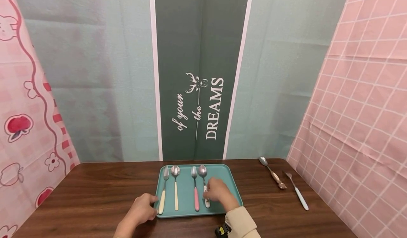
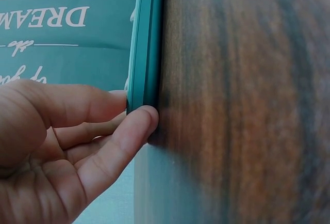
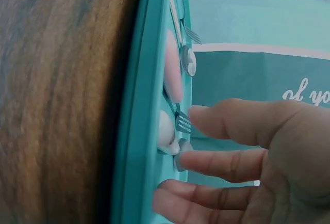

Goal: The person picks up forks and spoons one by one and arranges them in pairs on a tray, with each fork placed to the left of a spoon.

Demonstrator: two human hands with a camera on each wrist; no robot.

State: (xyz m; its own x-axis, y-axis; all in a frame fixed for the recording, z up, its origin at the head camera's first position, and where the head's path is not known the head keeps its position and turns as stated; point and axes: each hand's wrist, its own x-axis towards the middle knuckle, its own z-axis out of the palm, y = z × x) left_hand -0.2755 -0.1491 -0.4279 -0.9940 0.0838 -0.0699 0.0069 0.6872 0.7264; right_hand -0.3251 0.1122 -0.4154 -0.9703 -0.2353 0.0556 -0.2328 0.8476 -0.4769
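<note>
A teal tray [image 1: 186, 195] lies on the table with two forks and two spoons on it. At its front left corner my left hand [image 1: 144, 208] pinches the tray's edge; in the left wrist view the thumb [image 2: 136, 123] and forefinger meet that rim. My right hand [image 1: 218, 191] is over the right part of the tray, at the spoon with the white patterned handle [image 1: 207, 200]. Its thumb and fingers stand apart in the right wrist view. Left of that spoon lie a pink-handled fork [image 1: 196, 199], a cream-handled spoon [image 1: 176, 195] and a cream-handled fork [image 1: 162, 202].
On the dark wooden table [image 1: 105, 188], right of the tray, lie a spoon with a brown figure handle [image 1: 275, 176] and a white-handled fork [image 1: 300, 197]. Printed cloth [image 1: 197, 36] hangs behind the table, and pink cloths stand at both sides.
</note>
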